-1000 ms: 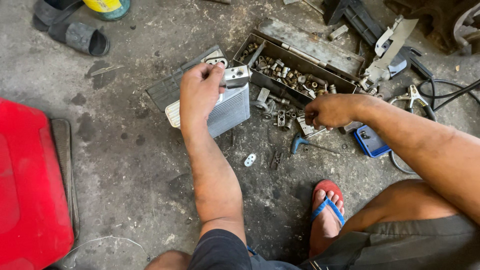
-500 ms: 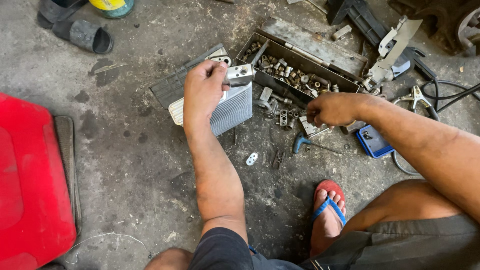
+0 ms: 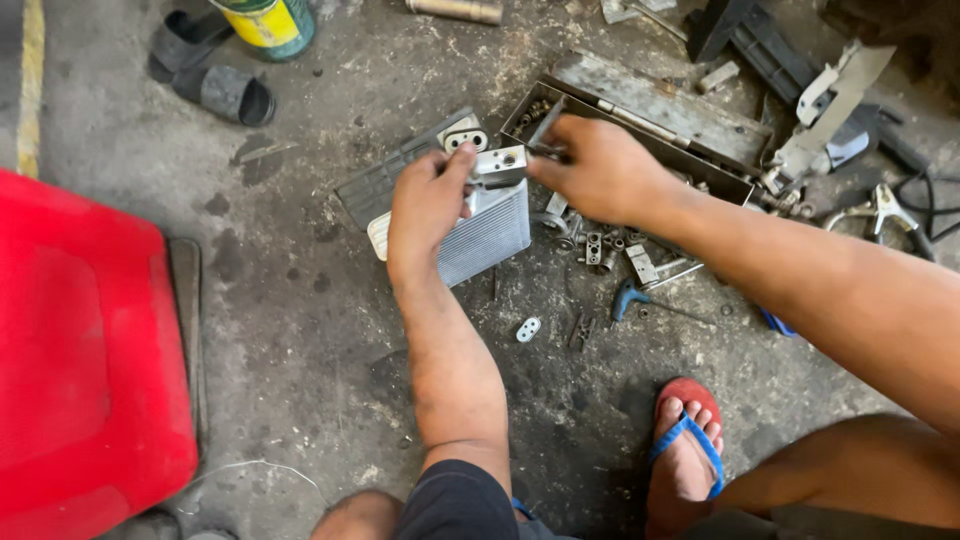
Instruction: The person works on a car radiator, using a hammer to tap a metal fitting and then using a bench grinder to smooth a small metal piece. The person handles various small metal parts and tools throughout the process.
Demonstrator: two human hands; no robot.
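Note:
My left hand (image 3: 428,208) grips a finned silver metal core (image 3: 487,232) that stands on the concrete floor, fingers on the small metal block (image 3: 498,166) at its top. My right hand (image 3: 598,170) has reached over beside that block, fingers pinched at it; whether it holds a small part is hidden. A second flat grey core (image 3: 385,182) lies just behind. A metal tray of bolts and fittings (image 3: 640,125) sits behind my right hand.
Loose brackets and bolts (image 3: 605,250), a blue-handled tool (image 3: 630,296) and a small white plate (image 3: 528,329) lie on the floor. A red seat (image 3: 80,350) is at left, black sandals (image 3: 215,85) and a can (image 3: 265,22) at top left. My sandalled foot (image 3: 685,445) is below.
My right hand moved left from the loose parts on the floor to the block on top of the core. My left hand stayed on the core.

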